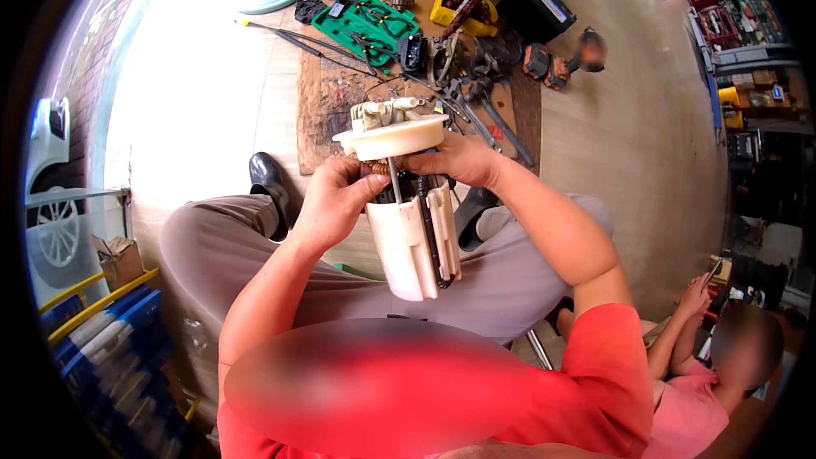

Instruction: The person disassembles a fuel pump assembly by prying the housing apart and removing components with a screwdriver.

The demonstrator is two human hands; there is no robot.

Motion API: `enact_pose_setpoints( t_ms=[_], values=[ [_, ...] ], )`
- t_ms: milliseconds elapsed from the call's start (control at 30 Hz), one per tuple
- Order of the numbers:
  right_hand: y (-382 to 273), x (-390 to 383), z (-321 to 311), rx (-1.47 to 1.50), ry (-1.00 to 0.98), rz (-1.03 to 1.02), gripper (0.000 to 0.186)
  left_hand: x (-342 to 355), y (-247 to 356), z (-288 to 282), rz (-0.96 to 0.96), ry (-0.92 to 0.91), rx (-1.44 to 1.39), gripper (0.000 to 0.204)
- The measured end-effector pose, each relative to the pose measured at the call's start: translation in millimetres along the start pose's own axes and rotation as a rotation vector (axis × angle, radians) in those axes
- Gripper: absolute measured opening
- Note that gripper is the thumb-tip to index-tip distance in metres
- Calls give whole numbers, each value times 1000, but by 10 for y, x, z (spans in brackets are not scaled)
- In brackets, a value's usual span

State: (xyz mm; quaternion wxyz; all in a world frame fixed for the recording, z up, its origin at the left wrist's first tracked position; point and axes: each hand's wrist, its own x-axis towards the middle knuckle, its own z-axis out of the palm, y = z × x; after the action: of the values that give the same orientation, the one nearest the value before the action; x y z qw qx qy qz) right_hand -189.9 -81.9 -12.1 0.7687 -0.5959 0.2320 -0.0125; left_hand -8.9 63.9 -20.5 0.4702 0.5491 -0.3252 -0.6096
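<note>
Head view showed a cream fuel pump module (pixel 398 246) over grey trousers (pixel 225 238), slightly tilted; left hand (pixel 331 202) and right hand (pixel 459 159) held it, narrowed just under its round flange (pixel 391 141), though finger contact was partly hidden and hard to tell. Beyond, an open green tool case (pixel 333 27) sat toward the far side of a worn wooden board (pixel 327 110).
</note>
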Motion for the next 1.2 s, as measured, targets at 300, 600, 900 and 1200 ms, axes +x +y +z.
enact_pose_setpoints(
  t_ms=[300,600,900,1200],
  values=[
    [402,-96,117,127,-18,33,46,-182,182,-44,187,217,805,28],
    [398,-180,360,59,-119,-43,46,-281,-63,-127,831,215,421,91],
    [604,-247,640,407,-370,55,73,-406,186,-162,789,-166,641,100],
    [281,-195,763,211,-373,-93,80,-549,69,-326,944,-152,679,95]
  ],
)
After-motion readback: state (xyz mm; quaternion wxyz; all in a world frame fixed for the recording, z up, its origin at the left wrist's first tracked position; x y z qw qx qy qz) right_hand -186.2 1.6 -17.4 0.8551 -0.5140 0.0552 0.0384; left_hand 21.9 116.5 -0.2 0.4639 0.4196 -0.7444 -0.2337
